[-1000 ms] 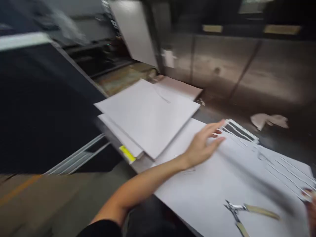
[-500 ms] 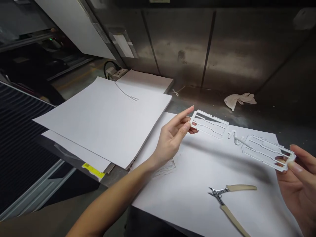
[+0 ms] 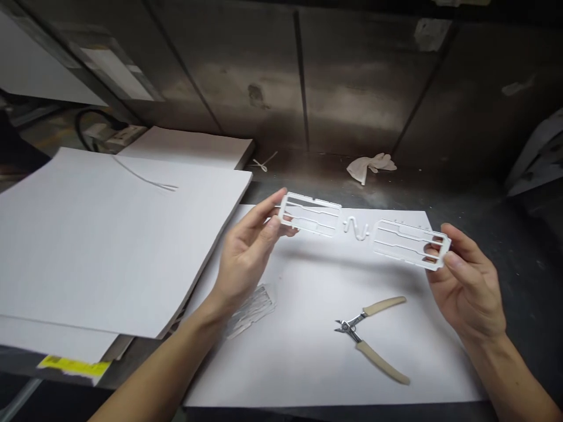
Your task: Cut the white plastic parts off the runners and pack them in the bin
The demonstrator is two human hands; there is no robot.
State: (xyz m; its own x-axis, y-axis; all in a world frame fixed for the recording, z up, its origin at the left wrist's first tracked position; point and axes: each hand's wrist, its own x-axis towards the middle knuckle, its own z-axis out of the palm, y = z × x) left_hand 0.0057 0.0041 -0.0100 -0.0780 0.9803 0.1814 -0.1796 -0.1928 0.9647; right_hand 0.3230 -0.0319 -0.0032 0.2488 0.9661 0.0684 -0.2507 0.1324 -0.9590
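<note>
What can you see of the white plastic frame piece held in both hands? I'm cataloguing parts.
The white plastic frame piece looks like thin moulded plastic: two flat slotted rectangles joined by a wavy middle link. It is held level above the white sheet, the left hand pinching one end, the right hand the other. Nothing else touches it.

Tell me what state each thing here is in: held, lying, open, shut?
White moulded plastic frame strip: held up level over the sheet, one end in each hand.
Left hand: shut on the strip's left end.
Right hand: shut on the strip's right end.
Beige-handled metal cutting pliers: lying on the sheet, handles spread.
Large white paper sheet: lying flat.
Stack of white sheets: lying flat, left.
Crumpled white glove: lying by the wall.
</note>
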